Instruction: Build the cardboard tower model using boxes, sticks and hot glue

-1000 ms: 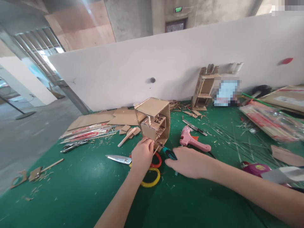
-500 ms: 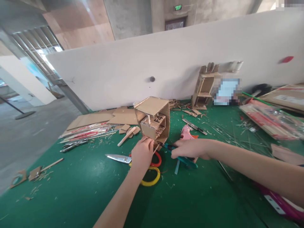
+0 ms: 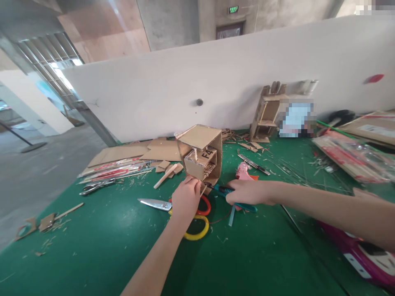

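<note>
Compared with a second ago, our right hand has shifted up and away from the box, and it now covers much of the pink glue gun; the teal-and-black pliers show more of their length, a lower handle poking out beneath our palm. That hand is partly closed around the pliers, whose dark nose reaches the box's lower front edge. Our left hand has stayed there, fingers bent together beside a thin pale strip; its fingertips are hidden, so we cannot tell whether it grips strip or box. The box stands in front of us, angular brown corrugated cardboard with rough cut edges, a smaller printed compartment inside. Scissors with a shiny blade and red and yellow loops lie under our left wrist, in the way, while a translucent stick rests below the pliers. Around us on the smooth green table are a cutter knife, flat cardboard sheets and a cardboard shelf.
</note>
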